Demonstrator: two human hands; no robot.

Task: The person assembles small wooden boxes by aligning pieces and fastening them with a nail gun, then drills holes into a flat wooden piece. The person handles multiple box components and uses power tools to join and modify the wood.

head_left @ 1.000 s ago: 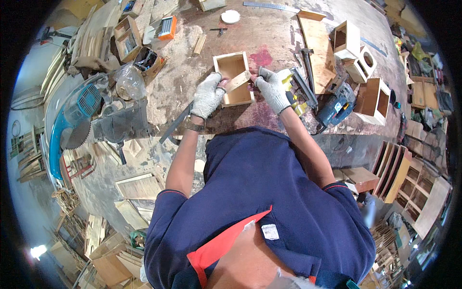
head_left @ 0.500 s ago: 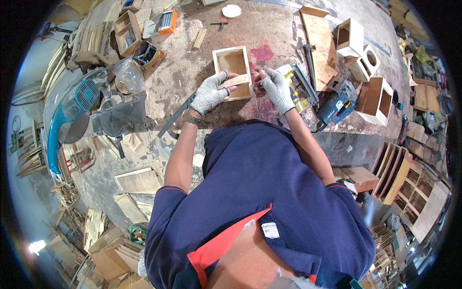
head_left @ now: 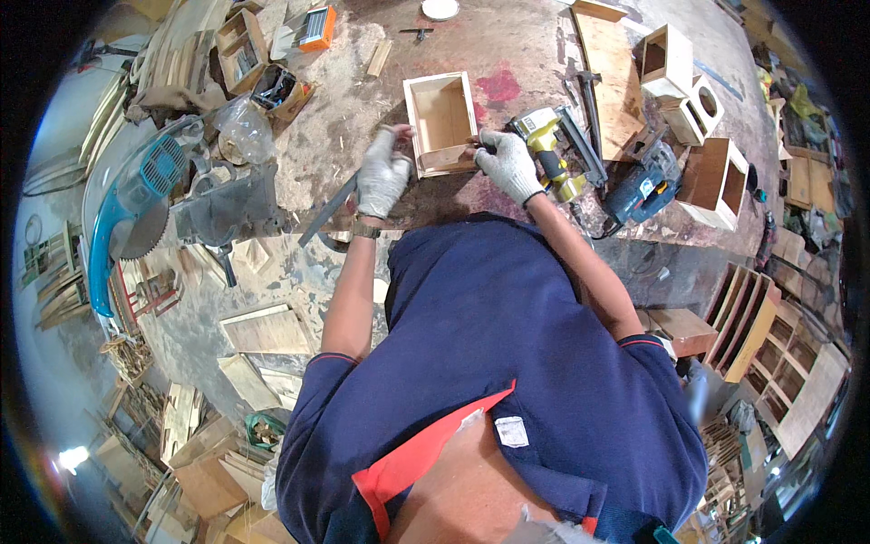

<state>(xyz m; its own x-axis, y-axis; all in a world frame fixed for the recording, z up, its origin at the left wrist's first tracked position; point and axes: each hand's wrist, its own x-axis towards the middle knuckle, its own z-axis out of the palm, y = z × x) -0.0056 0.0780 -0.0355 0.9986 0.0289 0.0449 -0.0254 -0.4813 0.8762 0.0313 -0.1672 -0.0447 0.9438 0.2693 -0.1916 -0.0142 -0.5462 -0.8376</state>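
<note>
A small open-topped wooden box (head_left: 409, 109) lies on the workbench in front of me, its inside facing up. Across its near end, level with the rim, sits a thin wooden strip (head_left: 444, 160). My left hand (head_left: 384, 174), in a pale glove with bare fingertips, is bent against the box's left side. At the right side, near the near corner, my right hand (head_left: 509, 167), gloved the same way, has its fingers closed on the box's edge. A yellow-green nail gun (head_left: 544, 136) lies just right of my right hand.
A hammer (head_left: 591, 113), a blue jigsaw (head_left: 642, 192) and several small wooden boxes (head_left: 666, 63) are on the right. To the left stands a blue mitre saw (head_left: 136, 204) with an exposed blade. A flat metal bar (head_left: 328, 210) lies beside my left wrist.
The wooden strip has moved from across the box, in my left hand, down to its near end. My left hand has shifted left to the box's side; my right hand has closed in on its right side.
</note>
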